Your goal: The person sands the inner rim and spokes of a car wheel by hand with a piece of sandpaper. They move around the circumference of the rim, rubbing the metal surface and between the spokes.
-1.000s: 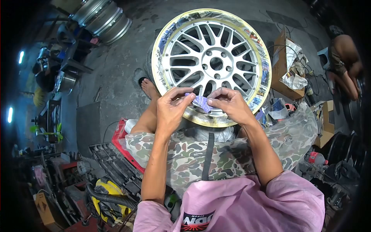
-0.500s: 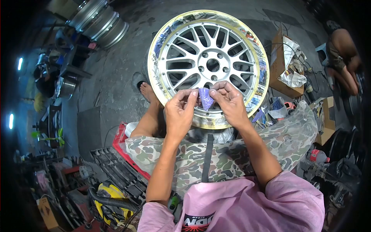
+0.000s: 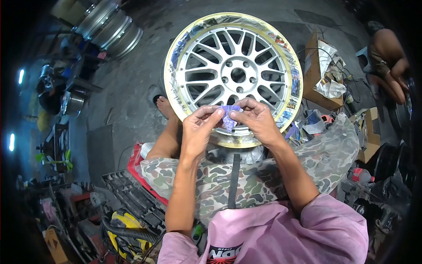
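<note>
The grey, stained floor (image 3: 132,88) is stretching around the seat, and silver rims (image 3: 107,28) are leaning in a group at the upper left. An open cardboard box (image 3: 313,75) with crumpled paper (image 3: 330,88) is standing to the right of the wheel, and another person (image 3: 389,57) is crouching beyond it. A bottle (image 3: 361,175) with a red label is lying at the lower right, while a yellow machine (image 3: 121,237) with a black hose is sitting at the lower left. Two light tubes (image 3: 12,141) are glowing at the far left.

Dark lens edges are cutting off the room's corners, and the crouching person's hands are too dim to make out. The wheel is hiding most of whatever is supporting it. Fingers are covering both side edges of the purple piece.

That purple piece (image 3: 228,121) is hanging between the two hands, over the near edge of the wheel; it is looking thin, creased and speckled with white, and it is narrowing downward. The left hand (image 3: 201,130) is pinching one side, the right hand (image 3: 257,119) the other. Beneath, the silver wheel (image 3: 238,64) is showing its spokes inside a ring of printed paper and yellow tape.
</note>
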`<move>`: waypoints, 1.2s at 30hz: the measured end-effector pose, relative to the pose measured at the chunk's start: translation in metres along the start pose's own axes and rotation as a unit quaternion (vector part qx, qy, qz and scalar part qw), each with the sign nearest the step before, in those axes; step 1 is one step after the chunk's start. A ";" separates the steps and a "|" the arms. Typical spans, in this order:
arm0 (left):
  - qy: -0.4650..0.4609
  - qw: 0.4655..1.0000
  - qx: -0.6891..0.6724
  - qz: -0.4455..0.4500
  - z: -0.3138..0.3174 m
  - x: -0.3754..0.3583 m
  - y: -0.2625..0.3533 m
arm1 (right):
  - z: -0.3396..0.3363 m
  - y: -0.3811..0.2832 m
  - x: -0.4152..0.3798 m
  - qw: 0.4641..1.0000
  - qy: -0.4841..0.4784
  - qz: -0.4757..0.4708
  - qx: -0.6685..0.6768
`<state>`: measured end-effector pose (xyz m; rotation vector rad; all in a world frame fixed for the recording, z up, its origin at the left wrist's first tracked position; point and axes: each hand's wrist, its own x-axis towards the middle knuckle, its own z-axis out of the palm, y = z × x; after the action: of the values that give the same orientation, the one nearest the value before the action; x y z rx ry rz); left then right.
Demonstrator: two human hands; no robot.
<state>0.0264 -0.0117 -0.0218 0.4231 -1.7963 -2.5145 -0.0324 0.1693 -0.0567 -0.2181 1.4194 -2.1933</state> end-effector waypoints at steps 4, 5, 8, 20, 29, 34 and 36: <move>-0.042 0.995 -0.064 -0.058 -0.004 -0.003 0.001 | -0.001 -0.004 0.000 0.995 -0.082 0.035 0.052; -0.048 0.994 -0.071 -0.068 -0.007 -0.002 -0.001 | 0.003 -0.004 -0.002 0.984 -0.102 0.060 0.131; -0.065 0.990 -0.086 -0.093 -0.015 -0.003 0.004 | 0.004 -0.002 -0.005 0.964 -0.132 0.087 0.215; -0.041 0.979 0.172 0.107 0.002 -0.010 0.026 | 0.011 -0.017 0.000 0.998 -0.043 -0.043 -0.017; -0.021 0.949 0.244 0.198 -0.012 -0.002 0.028 | 0.028 -0.041 0.018 0.988 -0.062 -0.026 -0.141; 0.046 0.930 0.292 0.220 -0.044 0.023 0.061 | 0.035 -0.050 0.098 0.857 -0.019 -0.300 -0.419; 0.074 0.888 0.384 0.244 -0.065 0.043 0.075 | 0.027 -0.047 0.156 0.793 -0.022 -0.379 -0.476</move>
<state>-0.0101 -0.1040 0.0196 0.1230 -2.3878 -1.3490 -0.1707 0.0846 -0.0251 -1.3809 2.6184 -1.6736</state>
